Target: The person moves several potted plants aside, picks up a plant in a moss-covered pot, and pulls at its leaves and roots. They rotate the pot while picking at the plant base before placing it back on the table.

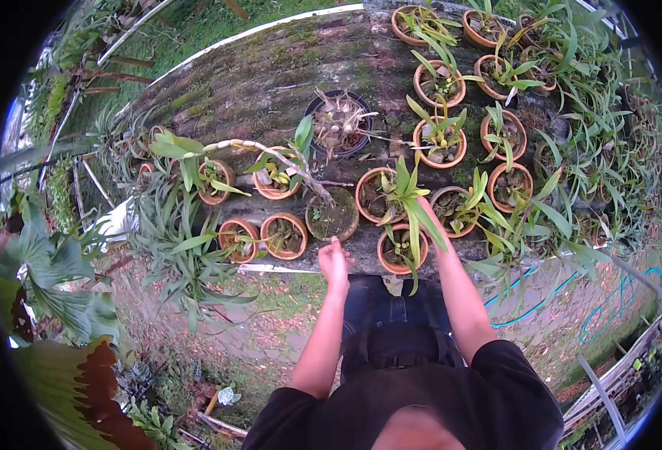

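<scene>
Just in front of a round mossy pot (332, 216) is my left hand (335, 259), its fingers partly curled near the pot's front rim; whether it holds anything is too small to tell. My right hand (430, 217) reaches in among long green leaves (413, 196) of a potted plant, and those leaves hide its fingers. Left of the leaves stands a terracotta pot (368, 196), with another terracotta pot (402, 262) below it. A long bare stem (259, 147) with leaves at its left end leans across to the mossy pot.
Behind the mossy pot sits a dark pot (340, 124) with dry roots. More terracotta pots (439, 82) stand in rows at the right, others (283, 235) at the left. The corrugated tabletop (271, 75) is mossy. A turquoise hose (533, 311) lies on the ground.
</scene>
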A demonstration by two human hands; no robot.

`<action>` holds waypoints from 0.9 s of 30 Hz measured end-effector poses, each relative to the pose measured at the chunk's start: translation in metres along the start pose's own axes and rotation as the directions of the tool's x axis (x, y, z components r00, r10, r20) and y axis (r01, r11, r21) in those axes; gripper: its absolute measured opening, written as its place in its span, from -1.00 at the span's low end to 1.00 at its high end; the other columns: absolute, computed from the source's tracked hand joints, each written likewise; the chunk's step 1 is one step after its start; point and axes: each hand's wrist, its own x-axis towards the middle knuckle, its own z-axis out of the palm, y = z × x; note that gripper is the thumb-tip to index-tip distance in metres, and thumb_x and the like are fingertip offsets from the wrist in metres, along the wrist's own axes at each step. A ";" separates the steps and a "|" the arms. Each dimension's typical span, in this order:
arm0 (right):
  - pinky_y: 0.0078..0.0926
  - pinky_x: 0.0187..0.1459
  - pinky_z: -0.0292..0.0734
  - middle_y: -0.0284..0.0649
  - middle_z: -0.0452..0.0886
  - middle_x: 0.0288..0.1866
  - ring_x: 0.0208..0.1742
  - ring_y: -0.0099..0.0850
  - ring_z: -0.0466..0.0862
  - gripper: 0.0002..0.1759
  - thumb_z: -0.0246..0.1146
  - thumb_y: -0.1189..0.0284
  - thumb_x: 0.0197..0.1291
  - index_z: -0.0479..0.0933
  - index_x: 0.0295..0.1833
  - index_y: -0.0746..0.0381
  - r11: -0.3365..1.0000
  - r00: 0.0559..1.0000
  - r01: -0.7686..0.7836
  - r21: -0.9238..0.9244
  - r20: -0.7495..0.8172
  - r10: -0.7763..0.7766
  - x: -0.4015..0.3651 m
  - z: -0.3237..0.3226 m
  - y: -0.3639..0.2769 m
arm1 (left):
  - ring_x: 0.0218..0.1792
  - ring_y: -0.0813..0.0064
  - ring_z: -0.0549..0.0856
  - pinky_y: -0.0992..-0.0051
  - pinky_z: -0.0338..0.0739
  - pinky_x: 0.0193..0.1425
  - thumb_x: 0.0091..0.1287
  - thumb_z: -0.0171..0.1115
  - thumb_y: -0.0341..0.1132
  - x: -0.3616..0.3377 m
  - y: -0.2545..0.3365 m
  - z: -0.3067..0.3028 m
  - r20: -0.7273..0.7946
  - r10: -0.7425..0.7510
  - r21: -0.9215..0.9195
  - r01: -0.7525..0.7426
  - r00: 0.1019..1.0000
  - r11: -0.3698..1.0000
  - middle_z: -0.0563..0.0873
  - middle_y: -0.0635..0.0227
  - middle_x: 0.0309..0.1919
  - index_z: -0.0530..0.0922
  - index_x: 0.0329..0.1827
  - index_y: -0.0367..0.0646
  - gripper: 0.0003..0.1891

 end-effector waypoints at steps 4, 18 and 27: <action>-0.65 -0.34 0.52 -0.39 0.65 -0.15 -0.26 -0.64 0.61 -0.61 0.18 0.30 0.54 0.53 0.32 0.27 0.997 0.998 0.021 0.070 0.058 -0.025 0.016 -0.012 0.012 | -0.13 0.21 0.77 0.18 0.82 -0.03 0.52 0.26 -0.02 0.034 -0.015 -0.005 0.221 -0.011 -0.337 0.086 0.975 0.938 0.65 0.14 -0.06 0.35 0.05 -0.22 -0.56; -0.46 -0.33 0.79 -0.37 0.55 -0.32 -0.37 -0.53 0.67 -0.66 0.20 0.46 0.43 0.49 0.28 0.18 0.954 0.936 0.300 -0.008 -0.190 -0.296 0.023 -0.018 0.021 | 0.05 0.04 0.76 0.03 0.79 0.16 0.35 0.16 -0.69 0.055 -0.045 0.004 0.223 -0.025 -0.630 0.164 0.974 0.759 0.61 0.08 0.16 0.29 0.39 -0.12 -0.43; -0.31 -0.16 0.80 -0.28 0.59 -0.06 -0.16 -0.34 0.75 -0.54 0.21 0.46 0.42 0.31 0.37 0.17 0.974 0.967 0.194 -0.121 -0.145 -0.210 0.046 -0.033 0.013 | 0.07 0.07 0.76 -0.01 0.75 0.21 0.32 0.10 -0.67 0.055 -0.115 -0.046 0.376 -0.071 -0.619 0.307 0.924 0.723 0.72 0.03 0.06 0.53 0.15 -0.28 -0.66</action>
